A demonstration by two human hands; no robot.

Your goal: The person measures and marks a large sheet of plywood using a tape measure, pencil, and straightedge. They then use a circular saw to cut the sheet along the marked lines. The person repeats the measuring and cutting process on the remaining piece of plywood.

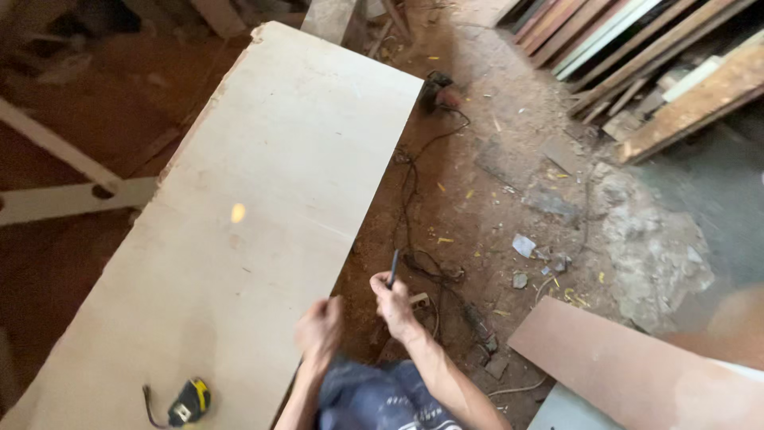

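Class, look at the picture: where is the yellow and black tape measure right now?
In the head view, the tape measure lies on the large pale board near its bottom edge, left of the left hand.

soft, even daylight fills the scene, brightest on the pale board (pixel 263 199), which reads slightly washed out toward its far end. a small yellow spot of light sits on it left of centre. the far left is dim and reddish-brown, with detail lost in shadow. shadows are faint, without hard edges. the left hand (pixel 320 328) is smeared by motion blur. the near right corner is blurred, and the edges look soft.
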